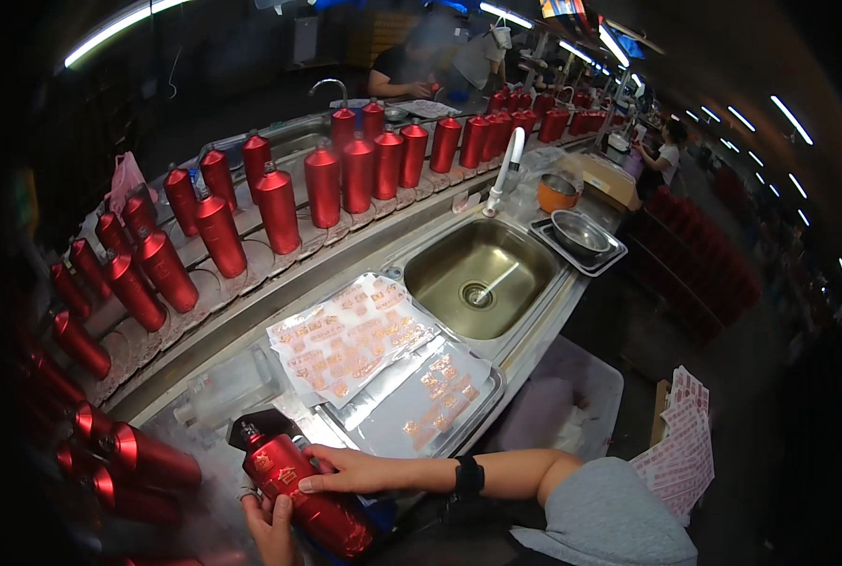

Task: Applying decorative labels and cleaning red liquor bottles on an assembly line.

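Observation:
A shiny red metallic bottle [331,517] with a narrow neck and gold characters on its shoulder lies tilted in front of me. My left hand [272,533] holds it from the near left side, thumb up along the bottle. My right hand [353,470] rests across it from the right, with the thumb pressed beside the gold characters and the fingers over the far side. Just beyond the right hand is a metal tray [372,436] holding gold-red decals [443,394]. A white sheet [287,341] printed with similar decals overlaps the tray's far left part.
A steel sink [419,274] with a white faucet [506,170] sits beyond the tray. Red bottles [277,209] line the conveyor along the far left side. Bowls [579,232] stand right of the sink. Other red bottles [152,455] lie at left. People work farther off.

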{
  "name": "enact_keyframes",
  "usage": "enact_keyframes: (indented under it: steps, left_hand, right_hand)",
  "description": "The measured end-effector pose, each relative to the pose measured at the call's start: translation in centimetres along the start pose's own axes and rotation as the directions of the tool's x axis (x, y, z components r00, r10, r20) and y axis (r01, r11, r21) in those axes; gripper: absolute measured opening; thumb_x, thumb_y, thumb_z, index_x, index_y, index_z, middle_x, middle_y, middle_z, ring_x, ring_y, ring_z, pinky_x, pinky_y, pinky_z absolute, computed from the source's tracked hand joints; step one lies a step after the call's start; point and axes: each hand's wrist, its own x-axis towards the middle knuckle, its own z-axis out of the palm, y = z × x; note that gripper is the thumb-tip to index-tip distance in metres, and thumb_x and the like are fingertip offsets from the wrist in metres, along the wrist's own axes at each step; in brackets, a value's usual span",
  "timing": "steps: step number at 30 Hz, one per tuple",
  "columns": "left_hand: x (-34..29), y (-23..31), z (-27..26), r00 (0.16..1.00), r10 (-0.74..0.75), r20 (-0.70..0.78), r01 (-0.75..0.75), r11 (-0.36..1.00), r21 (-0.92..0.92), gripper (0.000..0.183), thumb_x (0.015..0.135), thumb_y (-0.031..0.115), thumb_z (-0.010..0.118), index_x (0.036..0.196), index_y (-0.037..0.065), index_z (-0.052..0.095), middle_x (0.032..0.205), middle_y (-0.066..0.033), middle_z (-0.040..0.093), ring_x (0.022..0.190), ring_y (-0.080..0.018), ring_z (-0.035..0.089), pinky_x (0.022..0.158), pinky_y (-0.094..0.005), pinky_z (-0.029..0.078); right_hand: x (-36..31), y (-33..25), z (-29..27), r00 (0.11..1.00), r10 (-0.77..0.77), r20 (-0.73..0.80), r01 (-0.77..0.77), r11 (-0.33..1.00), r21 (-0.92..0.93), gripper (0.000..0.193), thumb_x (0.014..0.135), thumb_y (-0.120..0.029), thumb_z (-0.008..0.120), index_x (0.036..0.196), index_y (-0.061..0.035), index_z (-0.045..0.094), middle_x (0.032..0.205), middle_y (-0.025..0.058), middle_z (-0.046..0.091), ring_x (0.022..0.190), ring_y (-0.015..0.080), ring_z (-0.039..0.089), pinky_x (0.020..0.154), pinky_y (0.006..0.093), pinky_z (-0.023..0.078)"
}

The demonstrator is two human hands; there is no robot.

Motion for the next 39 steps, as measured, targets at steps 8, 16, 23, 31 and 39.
enact_keyframes:
  steps: [8, 16, 23, 31, 39]
  left_hand:
    - [-0.4, 0.2, -0.3, 1.0, -0.029, -0.013, 0.029, 0.998, 0.054, 0.038, 0.095, 0.017, 0.065, 0.123, -0.001, 0.046, 0.121, -0.0138, 0.057, 0.106, -0.0191, 0.057, 0.09, -0.0309, 0.048]
    - [0.2, 0.4, 0.7, 0.998, 0.019, -0.053, -0.014, 0.996, 0.087, 0.047, 0.093, 0.013, 0.064, 0.132, 0.003, 0.04, 0.117, -0.0126, 0.061, 0.105, -0.0167, 0.061, 0.092, -0.0303, 0.048]
    - [0.5, 0.4, 0.6, 0.998, 0.013, -0.055, -0.009, 0.998, 0.066, 0.047, 0.09, 0.012, 0.067, 0.127, 0.003, 0.04, 0.113, -0.0135, 0.062, 0.101, -0.0168, 0.063, 0.089, -0.0301, 0.05]
    - [0.9, 0.2, 0.2, 0.997, 0.016, -0.073, -0.012, 0.998, 0.059, 0.046, 0.089, 0.011, 0.067, 0.126, 0.003, 0.04, 0.112, -0.0133, 0.062, 0.1, -0.0166, 0.063, 0.087, -0.0293, 0.051]
    - [0.8, 0.2, 0.4, 0.996, 0.008, -0.085, -0.005, 0.999, 0.032, 0.048, 0.089, 0.01, 0.068, 0.127, 0.002, 0.04, 0.113, -0.014, 0.062, 0.101, -0.0173, 0.063, 0.088, -0.0302, 0.051]
  right_hand:
    - [0.2, 0.4, 0.5, 0.999, -0.005, -0.045, 0.003, 0.999, -0.045, 0.059, 0.092, -0.055, 0.062, 0.123, -0.0065, 0.049, 0.08, 0.002, 0.049, 0.074, 0.012, 0.047, 0.063, 0.0278, 0.038]
    - [1.2, 2.4, 0.6, 1.0, -0.003, 0.001, 0.003, 0.996, 0.086, 0.066, 0.092, -0.053, 0.065, 0.132, -0.0025, 0.048, 0.084, 0.0031, 0.052, 0.075, 0.0115, 0.048, 0.063, 0.0278, 0.039]
    - [1.1, 2.7, 1.0, 0.999, -0.003, -0.038, 0.007, 0.995, 0.098, 0.074, 0.092, -0.051, 0.066, 0.142, -0.0029, 0.041, 0.081, -0.0007, 0.047, 0.072, 0.009, 0.044, 0.06, 0.0257, 0.035]
    - [1.6, 2.5, 1.0, 1.0, -0.005, -0.007, 0.006, 0.996, 0.093, 0.076, 0.092, -0.052, 0.066, 0.143, -0.0024, 0.04, 0.079, -0.002, 0.045, 0.071, 0.0083, 0.042, 0.059, 0.0248, 0.034]
    - [1.9, 3.3, 1.1, 1.0, 0.015, -0.017, -0.013, 0.993, 0.115, 0.079, 0.091, -0.053, 0.066, 0.144, -0.0011, 0.038, 0.082, -0.0005, 0.049, 0.073, 0.0089, 0.045, 0.061, 0.0247, 0.037]
